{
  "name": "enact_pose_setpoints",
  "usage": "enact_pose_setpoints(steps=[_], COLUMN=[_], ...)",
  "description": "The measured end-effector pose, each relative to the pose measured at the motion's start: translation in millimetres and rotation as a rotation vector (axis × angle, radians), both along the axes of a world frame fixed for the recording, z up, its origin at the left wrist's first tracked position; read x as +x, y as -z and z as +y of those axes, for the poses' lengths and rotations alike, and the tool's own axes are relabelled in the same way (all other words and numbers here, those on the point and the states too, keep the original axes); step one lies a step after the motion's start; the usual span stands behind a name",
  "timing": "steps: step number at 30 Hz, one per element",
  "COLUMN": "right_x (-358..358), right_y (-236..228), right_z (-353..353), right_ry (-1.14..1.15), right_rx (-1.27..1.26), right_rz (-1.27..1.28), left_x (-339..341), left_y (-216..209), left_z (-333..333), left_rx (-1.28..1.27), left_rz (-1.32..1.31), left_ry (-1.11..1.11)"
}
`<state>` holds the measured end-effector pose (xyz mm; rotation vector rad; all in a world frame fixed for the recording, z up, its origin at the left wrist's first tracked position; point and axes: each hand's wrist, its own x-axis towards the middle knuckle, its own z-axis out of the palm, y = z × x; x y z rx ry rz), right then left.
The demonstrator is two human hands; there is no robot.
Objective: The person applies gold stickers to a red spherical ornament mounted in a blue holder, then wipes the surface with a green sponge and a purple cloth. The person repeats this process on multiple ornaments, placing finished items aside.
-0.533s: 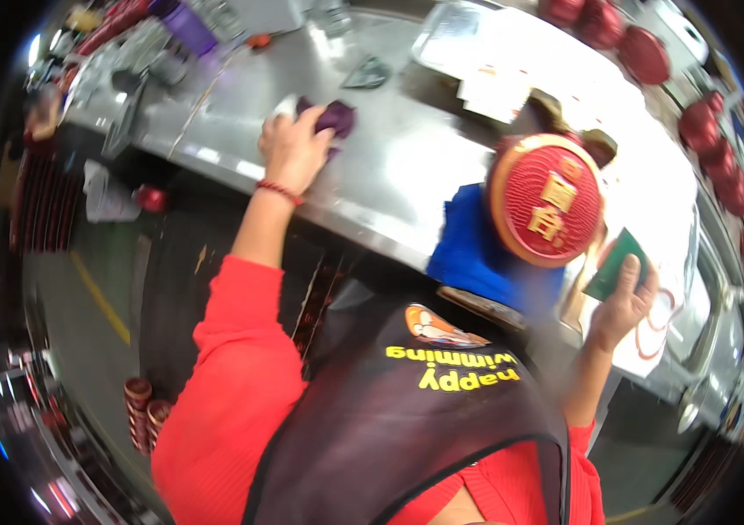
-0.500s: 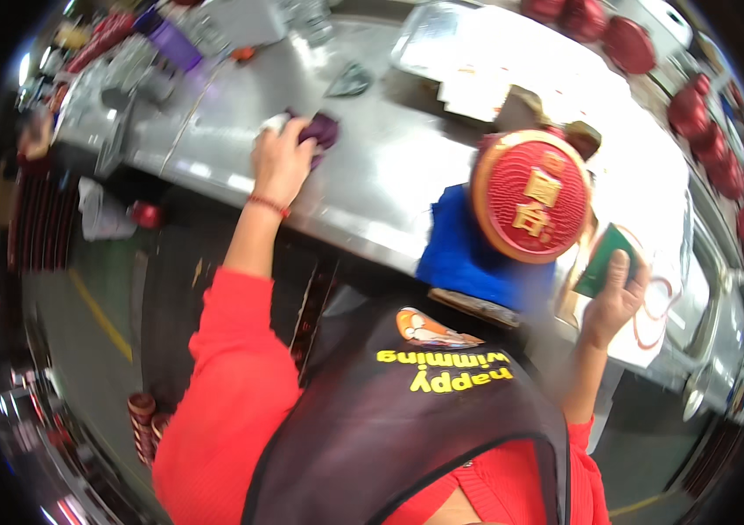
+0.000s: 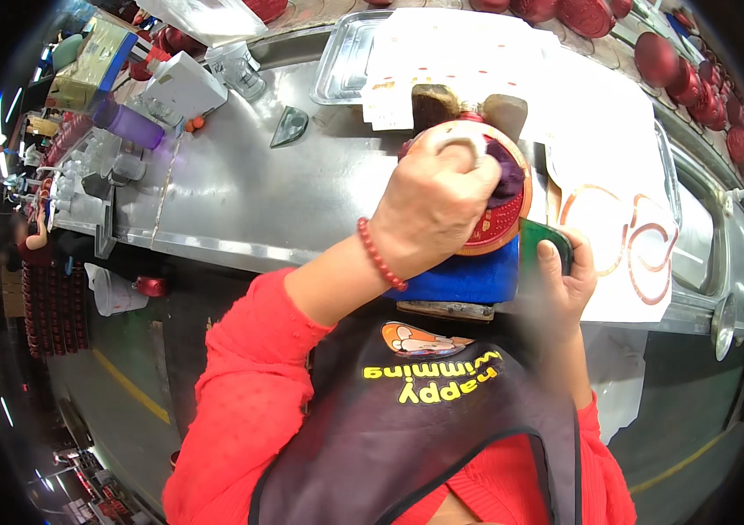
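While the left hand (image 3: 438,206) is closing round a dark purple cloth (image 3: 505,175) pressed on the red round disc (image 3: 499,219), we are seeing that disc sitting on a blue pad (image 3: 468,280) at the steel bench (image 3: 241,197) edge, the right hand (image 3: 565,280) gripping a green block (image 3: 543,241) beside it.

Round disc (image 3: 499,219) on cloth pad (image 3: 468,278) at bench (image 3: 241,192) front edge; tray (image 3: 341,61) behind; bottle (image 3: 127,122) far left.

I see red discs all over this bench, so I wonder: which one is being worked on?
The red disc on the blue cloth, under the left hand. The other discs lie untouched along the far edge.
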<state>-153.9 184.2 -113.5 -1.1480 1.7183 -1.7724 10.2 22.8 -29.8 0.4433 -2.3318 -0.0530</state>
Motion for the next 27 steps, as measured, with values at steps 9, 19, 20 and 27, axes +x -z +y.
enact_pose_setpoints(steps=[9,19,20,27], right_x=[-1.0,1.7,1.9,0.4], right_y=[-3.4,-7.6,-7.2,-1.4], right_z=[-2.7,-2.0,-1.8,-0.9], right_ry=[-0.032,-0.040,-0.036,-0.030], right_rx=[-0.035,-0.060,-0.052,-0.047], right_rz=[-0.008,0.039,0.017,0.040], left_x=[16.7,35.3,34.6,35.4], left_y=[-16.0,-21.5,-18.6,-18.8], left_z=[-5.9,8.0,11.8,9.0], left_rx=[0.029,-0.033,-0.084,0.054], left_rz=[-0.099,-0.252,-0.278,-0.264], left_ry=[-0.028,0.000,0.032,0.105])
